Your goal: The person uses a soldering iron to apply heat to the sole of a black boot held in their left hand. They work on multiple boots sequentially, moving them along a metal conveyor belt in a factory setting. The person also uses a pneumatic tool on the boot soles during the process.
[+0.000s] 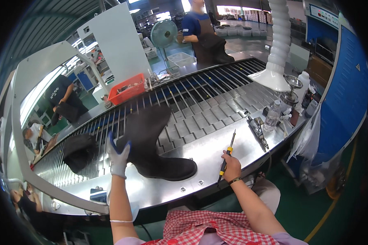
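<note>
A tall black boot (151, 143) stands with its sole on the bare metal front of the conveyor table, toe pointing right. Beside the back of its shaft is my left hand (118, 159), in a white glove with blue fingertips. Thumb and fingers are spread apart, and I cannot tell whether they touch the boot. My right hand (232, 166), bare, grips a slim tool (229, 152) like a soldering iron, with a yellow-and-black handle. Its long metal tip points up and away from me, to the right of the boot's toe.
Another dark boot (79, 153) lies on the slats at left. A grey-black power tool (257, 131), a clear bottle (272, 114) and metal bowls (291, 90) stand at right under a white duct (279, 45). A red basket (126, 90) sits across the conveyor. Co-workers handle dark boots beyond.
</note>
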The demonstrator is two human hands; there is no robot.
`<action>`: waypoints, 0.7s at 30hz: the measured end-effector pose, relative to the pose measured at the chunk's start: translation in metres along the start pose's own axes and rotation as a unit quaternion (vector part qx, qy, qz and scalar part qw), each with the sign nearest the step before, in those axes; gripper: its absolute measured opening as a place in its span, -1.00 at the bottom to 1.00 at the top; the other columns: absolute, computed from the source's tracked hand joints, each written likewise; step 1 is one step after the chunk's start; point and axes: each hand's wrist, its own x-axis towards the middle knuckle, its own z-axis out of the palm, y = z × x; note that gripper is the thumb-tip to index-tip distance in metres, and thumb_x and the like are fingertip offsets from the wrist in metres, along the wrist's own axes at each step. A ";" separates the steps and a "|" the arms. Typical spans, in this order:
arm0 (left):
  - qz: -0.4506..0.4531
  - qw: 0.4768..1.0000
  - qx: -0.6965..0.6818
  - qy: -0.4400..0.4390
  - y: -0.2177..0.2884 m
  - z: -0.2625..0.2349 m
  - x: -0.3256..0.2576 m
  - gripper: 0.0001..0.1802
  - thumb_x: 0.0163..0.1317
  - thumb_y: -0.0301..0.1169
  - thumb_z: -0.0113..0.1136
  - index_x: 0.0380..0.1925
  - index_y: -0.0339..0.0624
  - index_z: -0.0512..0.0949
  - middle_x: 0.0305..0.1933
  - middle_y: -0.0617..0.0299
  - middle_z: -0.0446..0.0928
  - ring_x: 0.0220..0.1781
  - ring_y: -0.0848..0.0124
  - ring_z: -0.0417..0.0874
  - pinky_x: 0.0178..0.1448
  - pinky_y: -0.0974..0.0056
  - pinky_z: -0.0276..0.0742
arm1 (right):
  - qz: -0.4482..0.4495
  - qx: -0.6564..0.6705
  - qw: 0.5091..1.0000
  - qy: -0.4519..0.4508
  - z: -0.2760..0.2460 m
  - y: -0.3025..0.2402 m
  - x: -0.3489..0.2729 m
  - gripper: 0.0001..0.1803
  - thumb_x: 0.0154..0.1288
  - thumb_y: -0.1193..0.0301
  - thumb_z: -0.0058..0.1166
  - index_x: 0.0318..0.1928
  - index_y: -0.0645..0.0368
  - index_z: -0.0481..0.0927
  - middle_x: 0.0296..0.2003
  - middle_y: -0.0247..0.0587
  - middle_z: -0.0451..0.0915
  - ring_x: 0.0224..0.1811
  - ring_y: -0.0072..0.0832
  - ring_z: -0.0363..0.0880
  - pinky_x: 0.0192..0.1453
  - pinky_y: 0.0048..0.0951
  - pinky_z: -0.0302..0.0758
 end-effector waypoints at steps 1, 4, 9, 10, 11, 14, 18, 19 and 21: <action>-0.164 0.970 -0.172 -0.047 -0.018 0.003 -0.014 -0.17 0.17 -0.28 0.41 0.37 -0.30 0.22 0.35 -0.03 0.36 0.31 0.19 0.47 0.39 0.14 0.38 | 0.002 0.000 1.000 0.000 0.003 0.002 -0.002 -0.54 -0.02 0.69 0.08 -0.06 0.01 0.49 -0.06 -0.16 0.68 -0.26 -0.06 0.57 -0.12 -0.10 0.47; -0.420 0.807 -0.389 -0.148 -0.076 -0.012 -0.056 -0.20 0.21 -0.32 0.37 0.39 -0.26 0.20 0.35 0.07 0.36 0.31 0.30 0.46 0.37 0.20 0.43 | -0.013 -0.002 1.000 0.015 0.003 -0.007 0.000 -0.55 -0.01 0.68 0.09 -0.06 0.01 0.49 -0.08 -0.16 0.68 -0.29 -0.07 0.57 -0.15 -0.11 0.47; -0.370 0.811 -0.274 -0.361 -0.086 -0.019 -0.057 -0.17 -0.01 -0.66 0.38 0.33 -0.26 0.28 0.27 0.07 0.45 0.17 0.31 0.58 0.19 0.22 0.61 | -0.015 0.000 1.000 0.016 0.005 0.003 0.001 -0.60 0.01 0.62 0.13 -0.08 0.03 0.50 -0.09 -0.16 0.69 -0.32 -0.08 0.57 -0.18 -0.11 0.48; -0.348 0.818 -0.305 -0.343 -0.067 -0.014 -0.053 -0.27 -0.06 -0.68 0.41 0.21 -0.32 0.42 0.08 0.08 0.57 -0.02 0.30 0.66 0.04 0.26 0.67 | -0.012 -0.003 1.000 0.017 0.003 0.007 0.001 -0.60 0.01 0.61 0.14 -0.08 0.03 0.51 -0.08 -0.16 0.69 -0.33 -0.08 0.57 -0.18 -0.12 0.48; -0.326 0.813 -0.241 -0.417 -0.070 -0.017 -0.049 -0.41 -0.07 -0.68 0.42 0.07 -0.37 0.52 -0.07 0.08 0.63 -0.10 0.31 0.68 -0.02 0.27 0.67 | -0.006 0.001 1.000 0.019 0.005 0.005 0.000 -0.61 0.01 0.60 0.16 -0.08 0.04 0.51 -0.07 -0.16 0.70 -0.34 -0.08 0.58 -0.19 -0.12 0.48; -0.301 0.843 -0.222 -0.387 -0.015 -0.034 -0.071 -0.34 -0.11 -0.51 0.50 0.09 -0.37 0.53 -0.03 0.08 0.64 -0.07 0.37 0.67 0.00 0.29 0.63 | -0.001 0.009 1.000 0.029 0.003 0.008 -0.001 -0.61 -0.01 0.54 0.21 -0.09 0.04 0.51 -0.05 -0.19 0.70 -0.36 -0.14 0.58 -0.23 -0.13 0.50; -0.185 0.926 -0.178 -0.275 0.023 -0.048 -0.127 -0.18 0.17 -0.15 0.30 0.35 -0.36 0.30 0.34 0.01 0.43 0.36 0.19 0.44 0.46 0.12 0.27 | -0.018 0.008 0.999 0.042 0.010 0.003 0.004 -0.65 0.06 0.50 0.25 -0.10 0.05 0.49 -0.14 -0.19 0.72 -0.40 -0.21 0.60 -0.23 -0.20 0.52; -0.167 0.949 -0.103 -0.245 0.013 -0.055 -0.150 -0.26 0.33 -0.12 0.12 0.39 -0.34 0.26 0.39 0.01 0.38 0.40 0.15 0.42 0.47 0.10 0.27 | -0.023 0.012 0.999 0.036 0.007 -0.002 0.007 -0.66 0.10 0.49 0.26 -0.09 0.06 0.50 -0.17 -0.18 0.72 -0.41 -0.23 0.61 -0.23 -0.24 0.53; -0.284 0.889 -0.310 -0.181 0.026 -0.043 -0.178 -0.33 0.44 -0.12 -0.04 0.42 -0.29 0.21 0.45 0.00 0.30 0.45 0.13 0.34 0.50 0.05 0.22 | 0.014 0.067 0.997 0.025 -0.001 -0.008 0.010 -0.68 0.16 0.45 0.28 -0.07 0.08 0.51 -0.23 -0.17 0.72 -0.40 -0.28 0.63 -0.25 -0.31 0.55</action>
